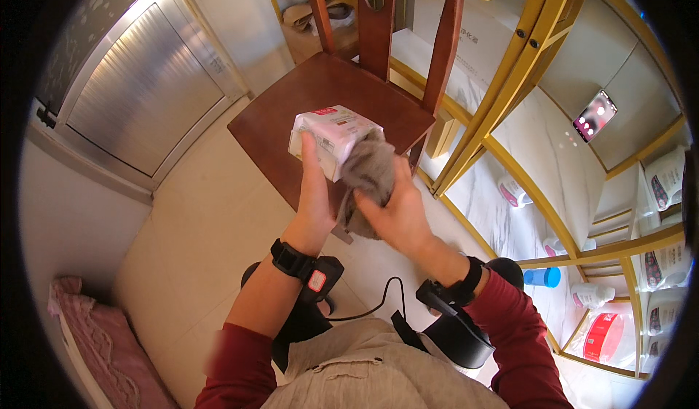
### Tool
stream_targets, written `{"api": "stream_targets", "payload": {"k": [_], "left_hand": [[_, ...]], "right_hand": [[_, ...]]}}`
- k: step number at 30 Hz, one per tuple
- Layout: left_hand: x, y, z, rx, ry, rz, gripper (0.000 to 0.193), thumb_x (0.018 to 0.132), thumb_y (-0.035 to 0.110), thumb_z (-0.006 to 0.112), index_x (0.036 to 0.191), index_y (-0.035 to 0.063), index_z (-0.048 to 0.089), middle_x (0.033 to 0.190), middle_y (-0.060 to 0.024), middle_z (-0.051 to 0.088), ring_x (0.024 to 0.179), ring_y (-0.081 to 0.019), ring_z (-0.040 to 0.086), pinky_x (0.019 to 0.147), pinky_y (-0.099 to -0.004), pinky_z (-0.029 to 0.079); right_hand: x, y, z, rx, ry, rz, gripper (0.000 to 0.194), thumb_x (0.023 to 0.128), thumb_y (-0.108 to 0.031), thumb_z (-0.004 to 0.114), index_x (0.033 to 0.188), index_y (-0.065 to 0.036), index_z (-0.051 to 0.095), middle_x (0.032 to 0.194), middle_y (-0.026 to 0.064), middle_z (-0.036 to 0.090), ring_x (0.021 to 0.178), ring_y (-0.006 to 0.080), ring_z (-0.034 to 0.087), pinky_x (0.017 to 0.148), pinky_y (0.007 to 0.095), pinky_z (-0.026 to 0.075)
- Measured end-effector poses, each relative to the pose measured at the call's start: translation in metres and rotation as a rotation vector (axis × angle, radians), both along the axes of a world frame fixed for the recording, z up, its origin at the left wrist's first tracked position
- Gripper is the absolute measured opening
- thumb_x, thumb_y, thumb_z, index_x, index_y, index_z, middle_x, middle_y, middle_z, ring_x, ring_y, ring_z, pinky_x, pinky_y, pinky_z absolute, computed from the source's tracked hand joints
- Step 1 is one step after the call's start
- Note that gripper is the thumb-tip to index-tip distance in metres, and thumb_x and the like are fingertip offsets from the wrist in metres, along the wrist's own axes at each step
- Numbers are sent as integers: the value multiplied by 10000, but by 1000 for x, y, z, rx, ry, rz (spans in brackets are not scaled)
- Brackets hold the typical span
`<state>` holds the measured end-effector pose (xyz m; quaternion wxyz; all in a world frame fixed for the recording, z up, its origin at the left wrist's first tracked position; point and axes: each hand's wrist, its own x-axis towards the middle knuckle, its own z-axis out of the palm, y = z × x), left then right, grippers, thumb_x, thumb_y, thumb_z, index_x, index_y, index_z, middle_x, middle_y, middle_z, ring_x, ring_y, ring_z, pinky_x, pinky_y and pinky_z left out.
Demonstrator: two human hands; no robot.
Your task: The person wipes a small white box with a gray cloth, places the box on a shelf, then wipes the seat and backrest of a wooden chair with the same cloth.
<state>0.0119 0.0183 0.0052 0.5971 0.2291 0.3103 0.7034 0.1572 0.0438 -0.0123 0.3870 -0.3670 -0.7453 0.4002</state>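
Note:
My left hand point(314, 190) holds a white and pink package point(338, 136) from its left side, thumb up along its end. The package bears printed writing and is held over the seat of a dark red wooden chair point(273, 108). Against the package's right end my right hand point(396, 207) grips a crumpled grey-brown cloth point(368, 174). Part of the cloth hangs down between the two hands. The fingers of my left hand behind the package are hidden.
Gold-framed shelving point(491, 141) with marble-patterned boards stands at the right, holding bottles, a blue-lidded container point(549, 277) and bags. A phone point(595, 115) is at the upper right. A metal door point(147, 86) is at the left, above a pink cloth-covered item point(109, 343). A black cable point(390, 289) runs near my lap.

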Motion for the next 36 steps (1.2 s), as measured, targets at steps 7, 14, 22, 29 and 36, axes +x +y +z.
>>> {"api": "stream_targets", "payload": {"k": [7, 14, 22, 29, 36], "left_hand": [[-9, -2, 9, -128, -6, 59, 787, 946, 750, 424, 1399, 112, 507, 1302, -74, 605, 1126, -217, 606, 952, -343, 518], [-40, 1, 9, 51, 23, 19, 765, 987, 635, 443, 1520, 91, 374, 1499, -168, 478, 1341, -354, 501, 1089, -518, 447], [-31, -3, 7, 189, 165, -158, 793, 959, 541, 555, 1561, 90, 303, 1550, -154, 423, 1413, -361, 429, 1141, -534, 384], [-13, -1, 5, 205, 149, -193, 961, 879, 323, 758, 1600, 104, 162, 1560, -108, 387, 1424, -262, 407, 1156, -445, 375], [-21, 2, 3, 222, 366, -59, 981, 858, 286, 779, 1597, 79, 168, 1536, -107, 415, 1403, -229, 423, 1156, -392, 353]], "right_hand": [[7, -18, 24, 274, 49, 420, 865, 662, -37, 787, 1465, -123, 476, 1352, 187, 518, 1197, 406, 558, 997, 405, 496], [34, 35, 45, 279, 292, 253, 825, 657, 24, 705, 1450, -33, 483, 1246, 175, 589, 1209, 326, 570, 1072, 398, 437], [48, 59, 42, -14, 300, 125, 650, 799, -17, 717, 1401, 18, 477, 1279, 140, 614, 1217, 223, 583, 1055, 347, 443], [33, 50, 26, -202, 346, 241, 632, 834, -27, 722, 1410, 5, 464, 1229, 85, 631, 1175, 164, 576, 1053, 317, 427], [21, 25, 28, 90, 291, 192, 821, 667, 2, 742, 1443, -55, 478, 1303, 208, 531, 1246, 362, 549, 1061, 378, 440]]}}
